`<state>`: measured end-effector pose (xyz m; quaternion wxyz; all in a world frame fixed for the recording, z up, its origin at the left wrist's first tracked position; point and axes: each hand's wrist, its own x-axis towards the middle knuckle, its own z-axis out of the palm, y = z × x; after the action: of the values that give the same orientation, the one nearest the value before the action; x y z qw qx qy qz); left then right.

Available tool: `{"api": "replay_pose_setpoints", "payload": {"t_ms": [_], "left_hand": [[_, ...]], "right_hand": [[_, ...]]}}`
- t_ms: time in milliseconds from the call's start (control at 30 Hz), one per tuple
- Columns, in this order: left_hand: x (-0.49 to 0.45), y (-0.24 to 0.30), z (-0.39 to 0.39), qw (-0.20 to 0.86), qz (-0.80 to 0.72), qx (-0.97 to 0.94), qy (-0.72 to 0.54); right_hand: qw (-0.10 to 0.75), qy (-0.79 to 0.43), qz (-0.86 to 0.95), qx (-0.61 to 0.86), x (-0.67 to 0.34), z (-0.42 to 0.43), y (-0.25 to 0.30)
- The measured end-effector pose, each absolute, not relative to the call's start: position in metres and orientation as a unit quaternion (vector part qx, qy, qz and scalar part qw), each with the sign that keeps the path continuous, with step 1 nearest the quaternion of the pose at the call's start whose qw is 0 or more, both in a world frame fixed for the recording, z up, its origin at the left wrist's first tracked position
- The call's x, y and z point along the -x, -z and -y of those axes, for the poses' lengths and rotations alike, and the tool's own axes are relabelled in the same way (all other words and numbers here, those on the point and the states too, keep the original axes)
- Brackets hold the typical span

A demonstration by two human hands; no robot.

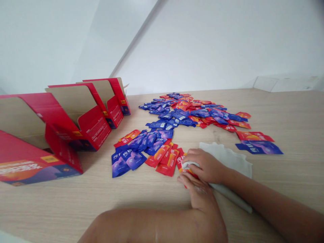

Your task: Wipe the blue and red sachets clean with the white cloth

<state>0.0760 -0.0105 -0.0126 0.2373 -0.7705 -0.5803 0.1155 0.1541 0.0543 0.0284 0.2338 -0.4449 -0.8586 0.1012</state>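
Head view: right hand (206, 165) clenched on white cloth (189, 165); left hand (198, 192) loose beside pile-edge red sachets (168, 162).

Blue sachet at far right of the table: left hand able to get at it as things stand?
Probably, though not straight across. The right hand and right forearm lie between the left hand and the blue sachet, so it would likely pass over them. The white sheet lies flat.

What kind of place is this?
It's probably a work room indoors, though I can't be sure. A wooden table holds piles of red and blue packets, with open red cardboard boxes standing beside them.
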Motion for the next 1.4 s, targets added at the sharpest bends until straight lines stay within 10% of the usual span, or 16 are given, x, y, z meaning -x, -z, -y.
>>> {"api": "replay_pose_setpoints", "payload": {"t_ms": [1400], "left_hand": [[-0.0760, 0.0129, 0.0111, 0.254, 0.569, 0.768, -0.147]], "right_hand": [[0.243, -0.106, 0.856, 0.443, -0.1550, -0.0557, -0.0268]]}}
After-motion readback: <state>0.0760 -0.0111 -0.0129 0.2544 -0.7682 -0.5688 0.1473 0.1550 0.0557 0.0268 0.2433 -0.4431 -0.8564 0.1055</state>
